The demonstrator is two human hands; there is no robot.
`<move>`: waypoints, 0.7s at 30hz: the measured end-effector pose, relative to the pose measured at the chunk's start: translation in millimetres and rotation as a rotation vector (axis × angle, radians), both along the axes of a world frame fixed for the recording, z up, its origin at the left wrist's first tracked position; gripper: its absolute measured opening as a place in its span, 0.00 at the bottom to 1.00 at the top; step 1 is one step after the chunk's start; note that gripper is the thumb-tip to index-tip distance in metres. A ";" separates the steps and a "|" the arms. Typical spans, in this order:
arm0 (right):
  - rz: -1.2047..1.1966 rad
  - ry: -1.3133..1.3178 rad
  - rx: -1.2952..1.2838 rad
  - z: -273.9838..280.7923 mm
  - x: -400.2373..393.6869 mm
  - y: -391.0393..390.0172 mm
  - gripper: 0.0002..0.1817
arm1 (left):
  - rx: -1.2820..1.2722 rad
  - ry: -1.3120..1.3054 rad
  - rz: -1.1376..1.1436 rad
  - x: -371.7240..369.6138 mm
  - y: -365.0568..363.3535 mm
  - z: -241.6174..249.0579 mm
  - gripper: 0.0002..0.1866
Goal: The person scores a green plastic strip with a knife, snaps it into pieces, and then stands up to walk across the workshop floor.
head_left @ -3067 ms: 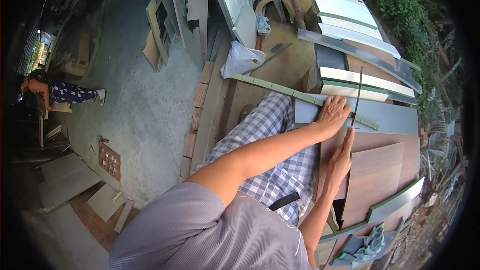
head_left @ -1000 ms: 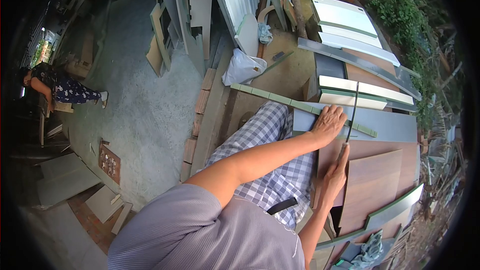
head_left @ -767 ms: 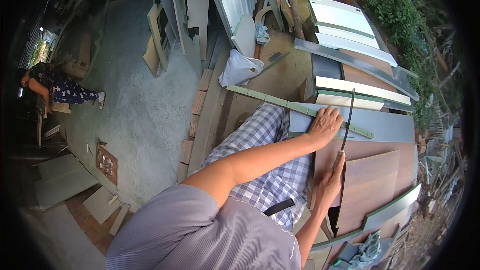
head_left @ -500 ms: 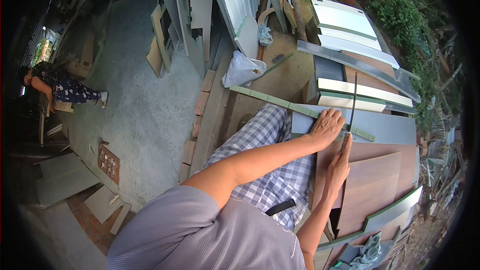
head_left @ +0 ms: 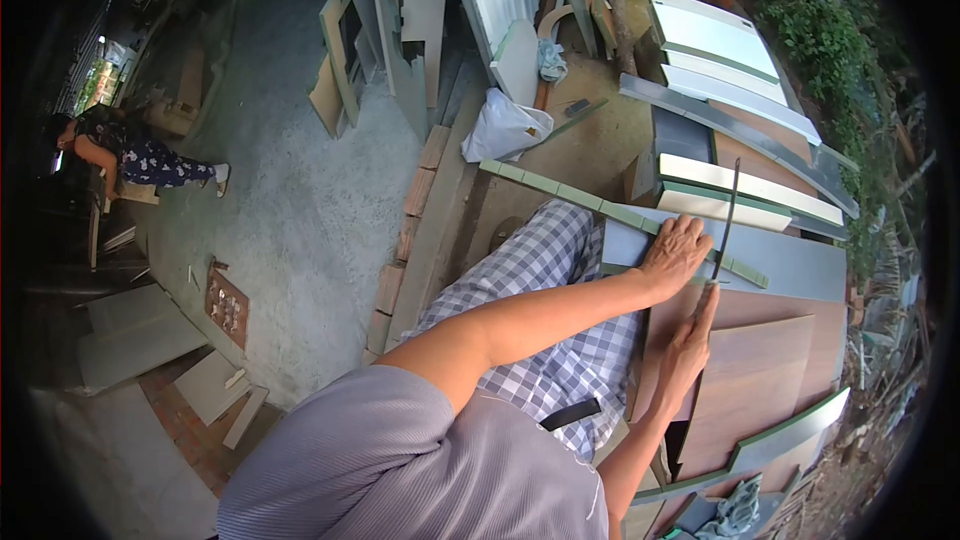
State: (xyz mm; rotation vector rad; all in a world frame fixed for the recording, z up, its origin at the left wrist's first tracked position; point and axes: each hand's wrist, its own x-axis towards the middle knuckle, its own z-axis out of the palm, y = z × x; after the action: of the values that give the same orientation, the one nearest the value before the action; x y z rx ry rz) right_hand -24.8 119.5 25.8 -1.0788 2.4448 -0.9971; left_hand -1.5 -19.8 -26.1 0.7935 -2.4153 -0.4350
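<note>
Fingers of the left hand [head_left: 678, 252] are lying spread and flat, pressing down on a green-edged strip [head_left: 620, 216] where it is crossing a grey panel [head_left: 790, 265]. Just beside them, the right hand [head_left: 690, 350] is closing around the handle end of a thin dark saw blade [head_left: 727, 215], its forefinger stretching along the tool toward the strip. That blade is rising steeply away from the knuckles and meeting the strip right next to the left fingertips (whether it is biting into the edge is too small to tell).

Under both hands, brown wood-grain boards [head_left: 750, 380] are lying stacked, with white and green-edged offcuts [head_left: 740, 190] piling up beyond. A checked trouser leg [head_left: 540, 270] is resting alongside the grey panel. Off to the side, bare concrete ground [head_left: 290, 190] is spreading out, a white bag [head_left: 505, 125] is sitting near leaning boards, and another person [head_left: 140, 155] is bending over at the far edge of the yard.
</note>
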 end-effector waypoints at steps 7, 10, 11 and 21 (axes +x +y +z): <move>-0.020 0.007 0.037 4.9 8.1 2.3 0.32 | 0.015 0.016 0.000 1.4 1.7 0.2 0.07; -0.012 0.057 0.037 3.0 18.7 21.0 0.32 | 0.006 0.013 0.018 -0.3 0.8 2.1 0.06; -0.015 0.045 0.019 2.1 21.1 25.7 0.32 | 0.012 0.007 0.014 -0.1 0.8 3.0 0.06; 0.007 0.056 -0.022 -11.5 -18.6 -26.7 0.32 | 0.021 -0.013 0.017 0.4 -0.4 1.7 0.08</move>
State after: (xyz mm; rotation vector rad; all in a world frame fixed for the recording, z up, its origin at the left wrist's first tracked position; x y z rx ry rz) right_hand -43.5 92.8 14.3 -1.1356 2.4779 -1.0071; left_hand -1.0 -20.3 -24.4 0.8281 -2.4176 -0.4509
